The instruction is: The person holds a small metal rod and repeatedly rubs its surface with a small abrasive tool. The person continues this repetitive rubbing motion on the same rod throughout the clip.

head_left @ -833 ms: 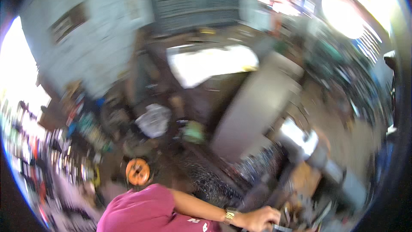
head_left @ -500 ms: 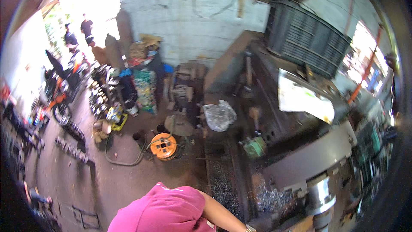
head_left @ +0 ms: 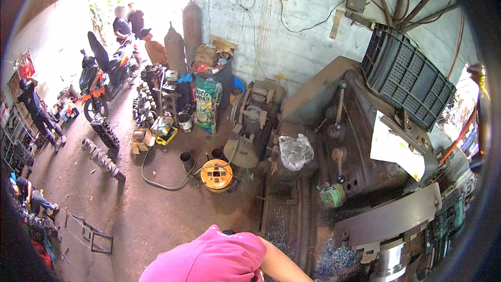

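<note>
Neither of my hands shows; both lie outside the picture. An arm in a pink sleeve (head_left: 214,256), seemingly my left, comes in at the lower edge and reaches down to the right, cut off before the hand. To the right of it stands a dark, lathe-like machine (head_left: 360,172). A shiny metal cylinder (head_left: 392,260) sits near its lower end, under a curved grey guard (head_left: 391,214). Curled metal shavings (head_left: 336,258) lie between the arm and the cylinder. Farther up the machine are a green block (head_left: 332,196) and a lever (head_left: 341,99).
A clear plastic bag (head_left: 296,152), a paper sheet (head_left: 394,146) and a black crate (head_left: 409,75) rest on the machine. An orange cable reel (head_left: 216,175) and hose (head_left: 159,185) lie on the floor, with a crankshaft (head_left: 102,159) farther left. Several people are near a motorcycle (head_left: 102,81) and the left wall.
The view has swung, so the room appears shifted to the right and sharper. The pink-sleeved arm sits slightly farther right, and its wrist has dropped out of the picture.
</note>
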Motion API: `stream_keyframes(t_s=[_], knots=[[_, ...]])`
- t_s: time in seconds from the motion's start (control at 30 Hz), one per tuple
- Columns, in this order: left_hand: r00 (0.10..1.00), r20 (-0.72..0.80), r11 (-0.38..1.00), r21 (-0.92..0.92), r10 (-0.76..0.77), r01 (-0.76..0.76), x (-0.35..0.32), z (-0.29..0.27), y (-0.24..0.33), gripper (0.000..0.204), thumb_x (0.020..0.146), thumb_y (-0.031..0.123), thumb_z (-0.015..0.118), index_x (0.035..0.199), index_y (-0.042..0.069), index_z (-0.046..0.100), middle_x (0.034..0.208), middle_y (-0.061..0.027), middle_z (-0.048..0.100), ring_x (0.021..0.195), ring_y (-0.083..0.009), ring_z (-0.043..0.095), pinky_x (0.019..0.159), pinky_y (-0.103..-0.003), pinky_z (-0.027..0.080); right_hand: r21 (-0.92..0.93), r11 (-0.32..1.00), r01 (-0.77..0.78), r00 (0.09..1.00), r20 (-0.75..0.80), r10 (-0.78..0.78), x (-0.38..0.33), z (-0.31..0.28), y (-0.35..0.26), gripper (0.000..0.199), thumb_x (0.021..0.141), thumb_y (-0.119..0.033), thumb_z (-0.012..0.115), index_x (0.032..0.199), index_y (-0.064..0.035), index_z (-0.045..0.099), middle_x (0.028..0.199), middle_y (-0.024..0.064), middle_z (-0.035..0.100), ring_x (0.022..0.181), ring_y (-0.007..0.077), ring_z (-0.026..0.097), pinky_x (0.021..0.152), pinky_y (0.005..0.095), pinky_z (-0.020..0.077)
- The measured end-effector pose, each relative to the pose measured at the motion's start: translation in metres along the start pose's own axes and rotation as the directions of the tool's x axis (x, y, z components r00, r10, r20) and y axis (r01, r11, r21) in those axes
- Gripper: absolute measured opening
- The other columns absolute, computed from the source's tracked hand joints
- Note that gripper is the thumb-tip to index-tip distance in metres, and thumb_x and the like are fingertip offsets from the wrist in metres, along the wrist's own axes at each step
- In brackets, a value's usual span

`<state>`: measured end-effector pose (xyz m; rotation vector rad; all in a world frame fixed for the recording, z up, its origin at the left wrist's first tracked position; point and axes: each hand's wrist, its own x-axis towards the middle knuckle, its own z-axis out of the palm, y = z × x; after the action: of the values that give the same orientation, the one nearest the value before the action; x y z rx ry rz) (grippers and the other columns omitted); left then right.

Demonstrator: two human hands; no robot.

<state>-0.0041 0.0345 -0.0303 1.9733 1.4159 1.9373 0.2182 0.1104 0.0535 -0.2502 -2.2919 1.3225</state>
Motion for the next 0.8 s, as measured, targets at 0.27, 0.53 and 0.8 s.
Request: stream_keyframes(t_s=[0.27, 0.53, 0.8], knots=[[0.997, 0.019, 0.997, 0.034, 0.072, -0.073, 0.002, -0.005, -0.007, 0.015, 0.090, 0.012, 0.076, 0.099, 0.001, 0.078, 0.092, -0.0173, 0.076, 0.086, -0.0327, 0.073, 0.074, -0.044, 0.056, -0.065, 0.994, -0.093, 0.995, -0.050, 0.090, -0.014, 0.021, -0.016, 0.032, 0.089, -0.019, 0.082, 0.109, 0.0026, 0.070, 0.095, 0.0121, 0.069, 0.088, 0.0220, 0.062, 0.077, 0.0349, 0.0511], [0.998, 0.044, 0.999, -0.025, -0.041, 0.042, 0.003, 0.001, -0.015, 0.018, 0.088, 0.012, 0.076, 0.102, 0.000, 0.078, 0.097, -0.0181, 0.077, 0.092, -0.0297, 0.074, 0.079, -0.041, 0.057, -0.138, 0.984, -0.113, 0.991, -0.086, 0.102, -0.003, 0.042, -0.022, 0.037, 0.090, -0.022, 0.081, 0.117, 0.0008, 0.069, 0.106, 0.0168, 0.068, 0.097, 0.0259, 0.063, 0.084, 0.0366, 0.0527], [1.000, -0.009, 1.000, 0.012, 0.021, -0.021, 0.004, -0.024, -0.009, 0.014, 0.078, 0.014, 0.071, 0.083, 0.001, 0.074, 0.074, -0.0180, 0.067, 0.071, -0.0325, 0.065, 0.066, -0.045, 0.050, -0.267, 0.927, -0.263, 0.944, -0.270, 0.190, -0.007, 0.057, -0.048, 0.044, 0.092, -0.027, 0.081, 0.125, -0.0012, 0.068, 0.118, 0.0221, 0.068, 0.107, 0.0303, 0.065, 0.092, 0.0386, 0.0545]])
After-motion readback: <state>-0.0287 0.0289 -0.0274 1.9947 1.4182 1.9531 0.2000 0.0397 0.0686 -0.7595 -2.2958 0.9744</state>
